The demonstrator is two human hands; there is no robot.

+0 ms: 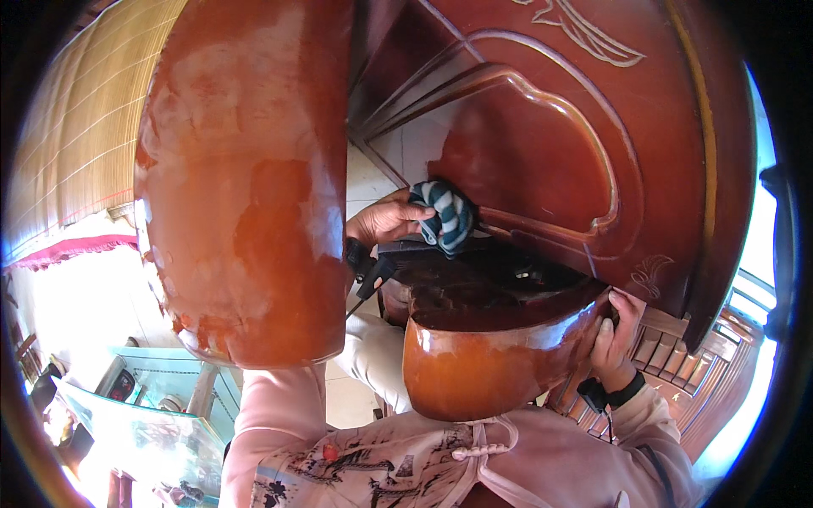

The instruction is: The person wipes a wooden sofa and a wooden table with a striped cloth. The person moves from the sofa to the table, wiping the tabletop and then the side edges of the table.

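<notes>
My left hand (pixel 386 217) reaches in from the left, partly behind a glossy orange-brown curved wooden panel (pixel 254 190). Its thumb and fingers pinch a bunched green-and-white striped cloth (pixel 450 216), which lies against a dark red carved wooden panel (pixel 527 152). Below the cloth is a curved lacquered wooden furniture part (pixel 489 362) with a dark, hollow-looking top; it may be a drawer. My right hand (pixel 615 336) grips that part's right end, fingers at its upper corner. Both wrists wear black straps with small devices.
At lower left stands a glass-topped table (pixel 146 406) with objects on it. A slatted bamboo blind or mat (pixel 89 127) fills the upper left. Slatted wooden furniture (pixel 679 368) is at the right. The hanging orange-brown panel edge is close to my left forearm.
</notes>
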